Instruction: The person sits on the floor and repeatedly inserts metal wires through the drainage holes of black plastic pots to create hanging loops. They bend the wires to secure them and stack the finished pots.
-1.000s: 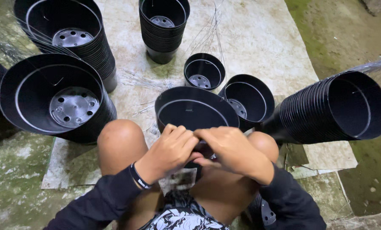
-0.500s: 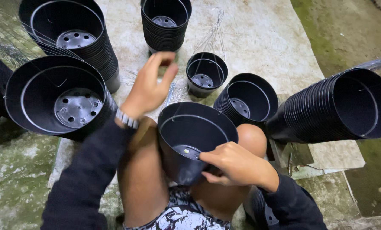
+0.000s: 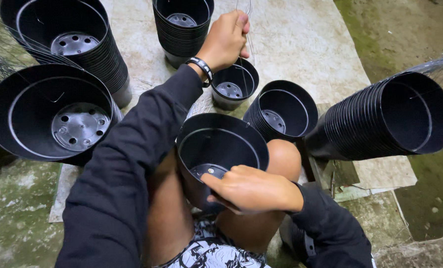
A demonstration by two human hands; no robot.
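Pot [image 3: 216, 149] between the knees under the right hand [image 3: 251, 188]; left hand [image 3: 226, 39] ahead, above a small pot [image 3: 234, 84]; stacks [image 3: 390, 116] around.

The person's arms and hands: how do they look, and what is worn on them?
Both arms wear long black sleeves reaching the wrists. The left hand is bare, with a narrow black wristband bearing pale markings just below it. The right hand is bare too, without gloves or rings visible; a small pale patch shows on the right sleeve.
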